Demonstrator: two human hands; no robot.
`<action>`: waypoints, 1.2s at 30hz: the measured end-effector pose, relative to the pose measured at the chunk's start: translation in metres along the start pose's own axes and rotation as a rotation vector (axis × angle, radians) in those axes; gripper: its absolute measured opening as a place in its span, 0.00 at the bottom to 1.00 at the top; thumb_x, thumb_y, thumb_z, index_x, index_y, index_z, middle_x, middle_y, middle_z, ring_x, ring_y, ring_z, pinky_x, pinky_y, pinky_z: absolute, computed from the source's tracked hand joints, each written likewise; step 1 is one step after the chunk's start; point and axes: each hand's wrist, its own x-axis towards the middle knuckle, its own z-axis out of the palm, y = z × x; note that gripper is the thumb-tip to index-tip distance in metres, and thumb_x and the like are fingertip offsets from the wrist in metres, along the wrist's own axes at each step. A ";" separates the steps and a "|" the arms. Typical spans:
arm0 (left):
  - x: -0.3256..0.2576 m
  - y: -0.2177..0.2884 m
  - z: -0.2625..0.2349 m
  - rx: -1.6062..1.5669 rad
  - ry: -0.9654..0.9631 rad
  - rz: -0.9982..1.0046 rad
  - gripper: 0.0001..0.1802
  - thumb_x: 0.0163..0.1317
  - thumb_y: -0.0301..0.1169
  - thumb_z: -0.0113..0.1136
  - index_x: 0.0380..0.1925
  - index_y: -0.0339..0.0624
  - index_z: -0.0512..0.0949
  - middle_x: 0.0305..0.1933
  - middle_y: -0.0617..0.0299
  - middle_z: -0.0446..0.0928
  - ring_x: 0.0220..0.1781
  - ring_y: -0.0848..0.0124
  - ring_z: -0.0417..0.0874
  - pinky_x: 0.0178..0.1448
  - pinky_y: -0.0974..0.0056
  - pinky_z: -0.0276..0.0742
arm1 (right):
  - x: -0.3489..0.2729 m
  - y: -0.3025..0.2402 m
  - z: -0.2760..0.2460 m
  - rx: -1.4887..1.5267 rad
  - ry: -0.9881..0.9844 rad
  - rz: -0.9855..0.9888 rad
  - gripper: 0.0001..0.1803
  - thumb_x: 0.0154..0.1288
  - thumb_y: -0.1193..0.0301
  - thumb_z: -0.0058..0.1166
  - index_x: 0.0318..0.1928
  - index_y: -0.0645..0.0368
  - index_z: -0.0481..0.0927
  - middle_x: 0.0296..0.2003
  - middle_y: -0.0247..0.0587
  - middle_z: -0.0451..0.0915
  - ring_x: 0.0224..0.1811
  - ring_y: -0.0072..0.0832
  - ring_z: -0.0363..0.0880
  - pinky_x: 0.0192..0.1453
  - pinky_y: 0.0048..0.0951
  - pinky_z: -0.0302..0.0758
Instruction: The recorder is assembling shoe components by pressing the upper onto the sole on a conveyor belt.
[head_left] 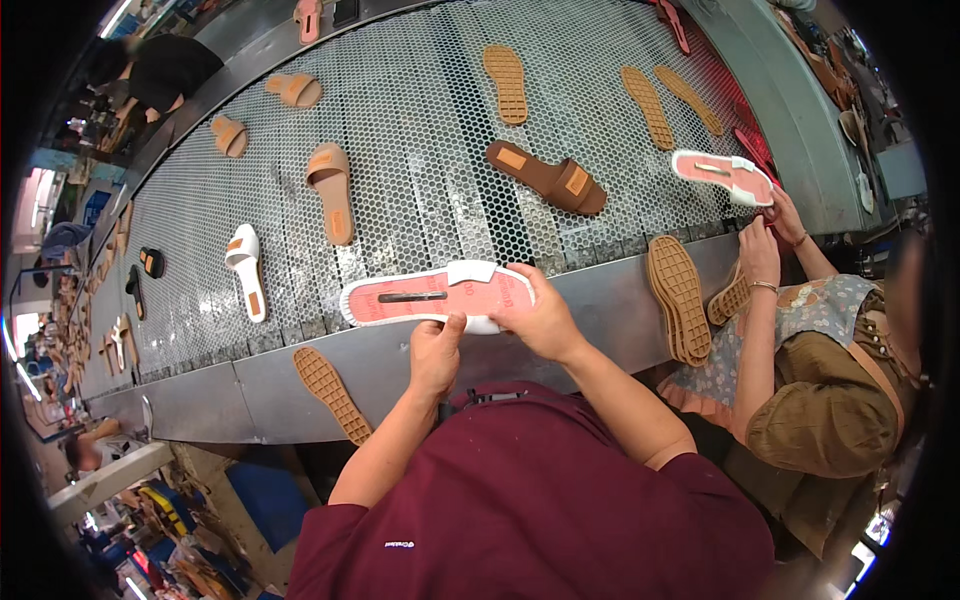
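Holding a white sandal (pixel 437 296) sole-up, I pinch its near edge with my left hand (pixel 435 352) while my right hand (pixel 541 318) grips its right end, fingers curled over it. It hovers above the near rim of the mesh conveyor (pixel 420 150). A tan sole (pixel 332 393) lies on the metal ledge (pixel 240 385) to the left. Far right, a co-worker's hands (pixel 770 235) hold another white sandal (pixel 724 176).

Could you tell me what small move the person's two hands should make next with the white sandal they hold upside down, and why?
Probably press the tan sole lying on the grey ledge onto it. The left hand and right hand hold the white sandal with its pink underside up and bare, and that sole is the nearest loose one.
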 end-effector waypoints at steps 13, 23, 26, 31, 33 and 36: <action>0.034 0.041 0.011 0.730 -0.130 0.434 0.37 0.50 0.36 0.78 0.60 0.39 0.73 0.58 0.48 0.76 0.62 0.55 0.77 0.67 0.56 0.72 | 0.058 -0.048 -0.085 -0.675 -0.247 -0.280 0.33 0.58 0.46 0.66 0.59 0.52 0.79 0.31 0.53 0.85 0.35 0.48 0.86 0.44 0.41 0.81; 0.098 0.032 0.029 0.704 -0.220 0.343 0.20 0.54 0.28 0.69 0.49 0.39 0.81 0.54 0.54 0.79 0.55 0.59 0.81 0.59 0.61 0.76 | 0.116 -0.035 -0.051 -0.694 -0.363 -0.314 0.35 0.55 0.44 0.68 0.58 0.49 0.79 0.29 0.40 0.83 0.32 0.41 0.84 0.37 0.40 0.78; 0.100 0.029 0.016 0.667 -0.148 0.284 0.17 0.55 0.28 0.70 0.45 0.38 0.81 0.51 0.54 0.80 0.53 0.58 0.81 0.59 0.60 0.76 | 0.146 -0.049 -0.047 -0.705 -0.400 -0.202 0.41 0.56 0.37 0.62 0.62 0.51 0.78 0.43 0.51 0.85 0.47 0.47 0.85 0.51 0.44 0.78; 0.108 0.024 0.000 0.611 -0.004 0.210 0.18 0.56 0.28 0.69 0.47 0.36 0.80 0.46 0.53 0.83 0.48 0.64 0.85 0.54 0.62 0.79 | 0.270 -0.031 -0.079 -0.926 0.119 -0.173 0.45 0.63 0.47 0.62 0.73 0.55 0.62 0.67 0.52 0.69 0.69 0.45 0.68 0.69 0.45 0.70; 0.111 0.028 -0.007 0.611 0.018 0.078 0.19 0.57 0.29 0.69 0.48 0.36 0.80 0.43 0.55 0.84 0.45 0.67 0.85 0.51 0.64 0.80 | 0.314 -0.031 -0.087 -0.910 0.145 -0.041 0.48 0.61 0.45 0.64 0.75 0.54 0.60 0.69 0.51 0.66 0.72 0.46 0.64 0.72 0.43 0.67; 0.113 0.027 -0.017 0.593 -0.015 -0.073 0.18 0.57 0.28 0.69 0.47 0.34 0.80 0.39 0.56 0.85 0.41 0.70 0.85 0.46 0.65 0.81 | 0.363 -0.032 -0.081 -0.992 0.267 0.047 0.49 0.58 0.43 0.66 0.73 0.55 0.64 0.69 0.52 0.65 0.72 0.47 0.63 0.73 0.43 0.66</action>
